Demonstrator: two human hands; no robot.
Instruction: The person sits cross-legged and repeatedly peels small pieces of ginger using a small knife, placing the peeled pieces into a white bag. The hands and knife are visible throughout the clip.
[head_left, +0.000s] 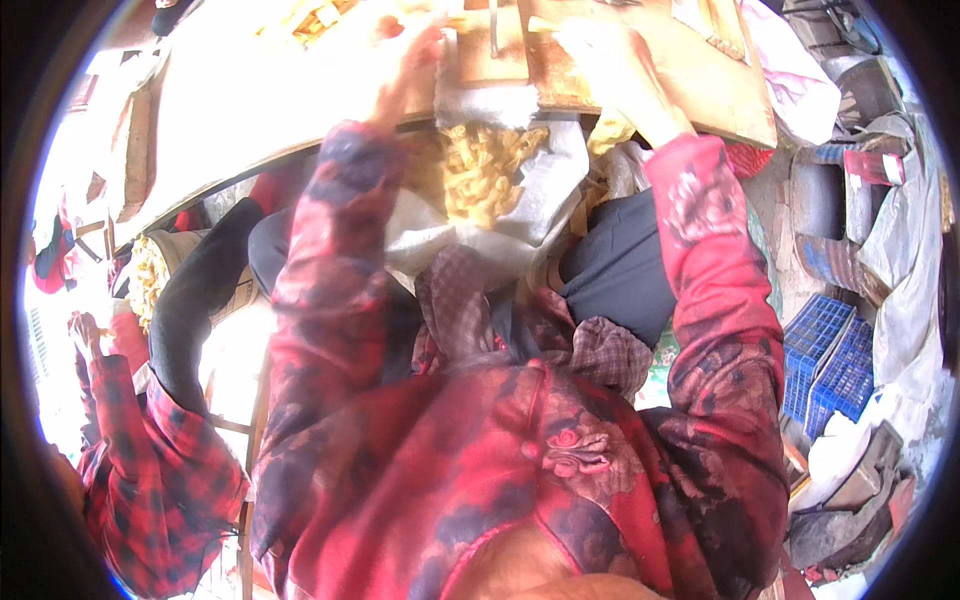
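Over the near part of the wooden table [260,95], my left hand [405,65] is smeared by motion, so its fingers cannot be read. A small yellow piece [456,22] shows beside it. My right hand [615,65] is washed out by bright light; its fingers look closed on the end of a yellow strip [542,24]. Between the hands stands a thin metal rod [494,30] on a wooden board [480,62]. A white cloth [490,104] hangs at the table edge. Below it, many yellow strips [485,175] lie heaped in a white sack [555,165] over my lap.
More yellow pieces [318,18] lie at the table's far left. To the left sits another person in a checked shirt [165,480], hands near a container of yellow pieces [148,280]. Blue plastic baskets [828,360] and grey sheeting [905,230] are on the right.
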